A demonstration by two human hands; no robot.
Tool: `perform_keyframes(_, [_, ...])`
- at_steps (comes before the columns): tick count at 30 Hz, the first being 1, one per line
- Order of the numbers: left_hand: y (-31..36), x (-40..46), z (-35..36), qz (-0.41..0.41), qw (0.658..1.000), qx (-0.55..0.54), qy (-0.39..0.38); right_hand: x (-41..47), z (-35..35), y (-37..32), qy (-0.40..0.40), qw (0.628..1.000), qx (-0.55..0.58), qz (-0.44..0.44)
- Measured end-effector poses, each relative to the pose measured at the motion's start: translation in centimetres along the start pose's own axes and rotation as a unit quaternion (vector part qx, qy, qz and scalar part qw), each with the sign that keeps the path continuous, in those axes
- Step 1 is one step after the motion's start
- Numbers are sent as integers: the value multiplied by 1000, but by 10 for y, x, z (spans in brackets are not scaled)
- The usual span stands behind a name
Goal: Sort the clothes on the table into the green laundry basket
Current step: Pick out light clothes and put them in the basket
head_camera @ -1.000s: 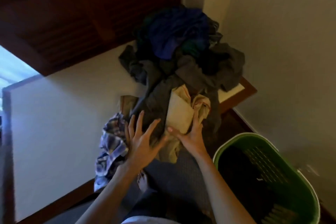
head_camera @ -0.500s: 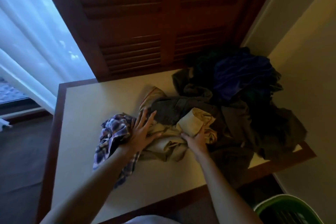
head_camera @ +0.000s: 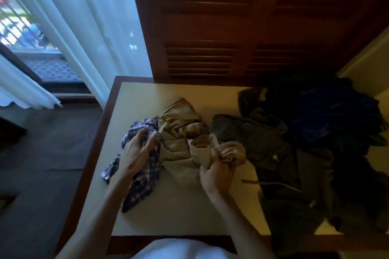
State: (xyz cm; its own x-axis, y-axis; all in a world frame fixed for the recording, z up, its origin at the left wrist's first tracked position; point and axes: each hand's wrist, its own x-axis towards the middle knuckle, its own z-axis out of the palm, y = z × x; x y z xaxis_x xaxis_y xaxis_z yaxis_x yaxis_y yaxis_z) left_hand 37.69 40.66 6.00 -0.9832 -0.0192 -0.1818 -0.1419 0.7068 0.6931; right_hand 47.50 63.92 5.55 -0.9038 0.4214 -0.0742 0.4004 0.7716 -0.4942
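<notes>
Right now, step: you were picking garments out of the pile; judging by the clothes on the bench, the sorting was barely begun.
Left hand: your left hand lay on the checked shirt, fingers curled into its upper folds, gripping the cloth.
Right hand: your right hand was closed around a rolled end of the tan garment, fingers wrapped on the bunched fabric.
Checked shirt: it lay crumpled near the left edge of the bench, touching the tan garment on its right.
Tan garment: it sat in the middle of the bench, just beside the dark grey clothes.
Rest of pile: the grey clothes and the blue clothes were heaped at the right end, some hanging over the near edge.
Basket: the green laundry basket was not in view, so where it stood could not be told.
Next move: you would probably need to lift one gathered piece clear of its neighbours, checking nothing dragged along, then look round for the basket before dropping it in.
</notes>
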Motion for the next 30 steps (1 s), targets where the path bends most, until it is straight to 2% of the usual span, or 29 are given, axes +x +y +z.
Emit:
perform_keyframes(3, [-5,-1,-10,-43,983,165,71,23,-43,-24,65,967,-157,-190])
perform_keyframes(6, [-6,6,-9,-74,974,207,50,48,-58,-52,78,926,-230,-288])
perform_keyframes(8, [-12,13,1,-72,976,204,7,64,-41,-64,18,903,-246,-352])
perform_keyframes(9, [-16,15,11,-69,979,191,-17,70,-24,-66,-51,896,-245,-366])
perform_keyframes(11, [-23,10,33,-69,981,175,-51,74,17,-64,-214,884,-243,-338])
perform_keyframes(12, [-27,7,43,-75,980,178,-57,74,38,-62,-263,879,-243,-314])
perform_keyframes(15, [-44,2,51,-93,975,197,-33,78,67,-63,-326,882,-207,-268])
perform_keyframes(17, [-56,10,45,-86,975,205,-16,91,55,-78,-332,901,-143,-241])
perform_keyframes(18, [-61,14,40,-80,977,198,-7,99,45,-86,-298,915,-121,-243])
perform_keyframes(20, [-71,26,28,-65,985,162,10,115,28,-101,-174,943,-124,-255])
perform_keyframes(21, [-77,31,21,-58,987,147,17,124,25,-104,-134,952,-119,-248])
perform_keyframes(22, [-84,37,12,-51,988,141,25,133,25,-106,-126,959,-99,-232])
perform_keyframes(25, [-110,62,-18,-42,981,183,58,155,45,-115,-211,963,-52,-156])
perform_keyframes(27, [-114,69,-28,-5,969,237,74,149,59,-116,-265,951,-56,-147])
perform_keyframes(30, [-99,74,-20,69,956,286,1,134,89,-117,-315,940,-49,-122])
